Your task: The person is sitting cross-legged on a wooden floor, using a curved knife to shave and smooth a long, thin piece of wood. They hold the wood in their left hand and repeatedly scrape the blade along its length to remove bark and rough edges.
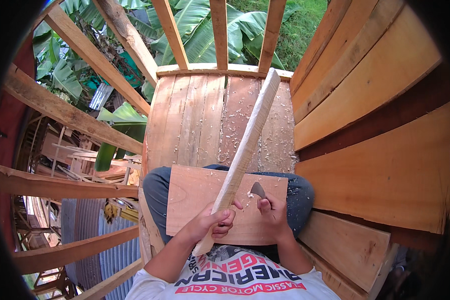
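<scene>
My left hand [216,222] is wrapped round the lower part of a long, pale wooden stick [242,157] with a rough, whittled surface. The stick slants up and to the right, its far end over the floor boards. In my right hand [272,210] is a small knife, its short, dark, curved blade [258,189] pointing up and left, apart from the stick; the fingers hide its handle. Beneath both hands a flat wooden board [195,195] lies across my crossed legs. A few curled shavings [251,195] rest on it by the blade.
Plank flooring [185,125] scattered with shavings stretches ahead. Slatted wooden railing [75,115] runs along the left and far sides, with banana leaves [200,40] beyond. Wide planks [370,165] form a wall close on my right. Corrugated metal sheets [117,240] show below at left.
</scene>
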`<action>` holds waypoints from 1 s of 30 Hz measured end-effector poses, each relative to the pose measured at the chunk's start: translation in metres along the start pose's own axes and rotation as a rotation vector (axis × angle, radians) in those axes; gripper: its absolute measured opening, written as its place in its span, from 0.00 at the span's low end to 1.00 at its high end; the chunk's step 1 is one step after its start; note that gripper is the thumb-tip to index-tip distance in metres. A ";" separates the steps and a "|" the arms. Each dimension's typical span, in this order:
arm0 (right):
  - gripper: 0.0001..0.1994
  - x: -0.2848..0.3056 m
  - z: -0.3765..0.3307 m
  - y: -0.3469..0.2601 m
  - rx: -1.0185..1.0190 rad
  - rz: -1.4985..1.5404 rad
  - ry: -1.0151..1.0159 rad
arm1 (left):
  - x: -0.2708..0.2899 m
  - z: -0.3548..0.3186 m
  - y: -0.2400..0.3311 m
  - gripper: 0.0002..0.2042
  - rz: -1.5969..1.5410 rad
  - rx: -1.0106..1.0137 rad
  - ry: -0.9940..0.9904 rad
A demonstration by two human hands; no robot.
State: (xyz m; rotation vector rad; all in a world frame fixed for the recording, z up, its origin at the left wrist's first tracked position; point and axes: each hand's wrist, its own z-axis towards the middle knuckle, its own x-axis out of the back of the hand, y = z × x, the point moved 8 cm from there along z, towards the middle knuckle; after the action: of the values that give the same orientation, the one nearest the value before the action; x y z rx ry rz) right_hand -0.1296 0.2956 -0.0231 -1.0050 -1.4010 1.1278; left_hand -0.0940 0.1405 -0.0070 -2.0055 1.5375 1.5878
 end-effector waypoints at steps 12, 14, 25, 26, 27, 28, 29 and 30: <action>0.28 0.016 0.028 -0.061 0.439 -0.658 0.159 | -0.025 -0.018 0.018 0.19 0.682 -0.170 0.007; 0.31 0.017 0.028 -0.067 0.472 -0.644 0.233 | -0.025 -0.020 0.016 0.19 0.630 -0.162 -0.014; 0.30 0.023 0.003 -0.040 0.204 -0.401 0.165 | -0.012 -0.032 0.002 0.18 0.151 -0.160 -0.123; 0.30 0.015 -0.003 -0.031 0.135 -0.311 0.146 | -0.012 -0.027 0.003 0.18 0.102 -0.209 -0.100; 0.31 0.007 -0.010 -0.020 0.062 -0.219 0.127 | -0.011 -0.024 0.006 0.17 0.053 -0.253 -0.073; 0.31 0.000 -0.018 -0.010 -0.010 -0.117 0.109 | -0.014 -0.021 0.015 0.15 0.108 -0.336 -0.079; 0.31 -0.006 -0.026 -0.005 -0.067 -0.004 0.075 | -0.016 -0.019 0.019 0.14 0.083 -0.382 -0.063; 0.32 -0.013 -0.033 -0.002 -0.117 0.112 0.044 | -0.019 -0.016 0.026 0.14 0.067 -0.430 -0.049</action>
State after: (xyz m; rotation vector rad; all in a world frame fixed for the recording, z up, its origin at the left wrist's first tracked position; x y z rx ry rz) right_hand -0.0951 0.2867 -0.0230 -1.1980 -1.4030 1.1084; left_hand -0.1024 0.1292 0.0266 -2.1096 1.3454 2.1277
